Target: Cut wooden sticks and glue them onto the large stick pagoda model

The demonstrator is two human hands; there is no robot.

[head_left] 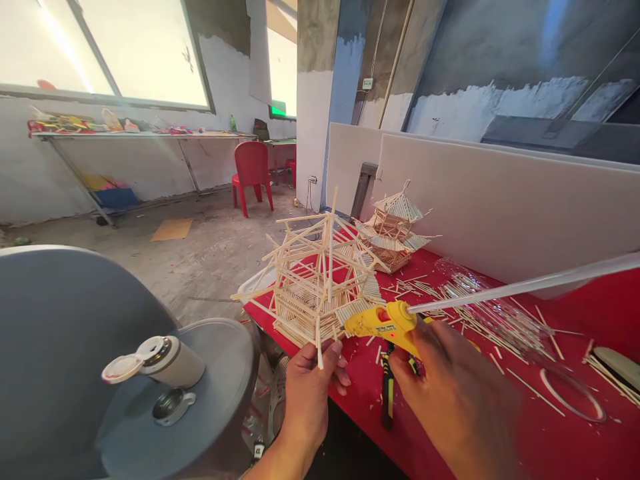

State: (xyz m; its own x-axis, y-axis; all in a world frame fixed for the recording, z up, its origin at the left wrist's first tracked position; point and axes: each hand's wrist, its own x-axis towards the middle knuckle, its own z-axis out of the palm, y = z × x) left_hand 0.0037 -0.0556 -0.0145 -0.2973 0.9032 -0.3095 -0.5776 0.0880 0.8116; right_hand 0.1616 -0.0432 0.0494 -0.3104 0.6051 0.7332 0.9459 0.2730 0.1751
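A pagoda-like model of thin wooden sticks stands at the near edge of a red table. My left hand pinches the lower end of a stick at the model's front corner. In my right hand is a yellow hot glue gun, its nozzle pointing left at the stick roofing beside that corner. A long clear glue stick sticks out of the gun's back toward the right. Below the gun lie pliers with black and yellow handles, partly hidden by my right hand.
Behind stands a second stick pagoda. Loose sticks and a plastic bag of sticks lie to the right, near a clear tape-like ring. At left, a grey round stool holds a white flask and a cup lid.
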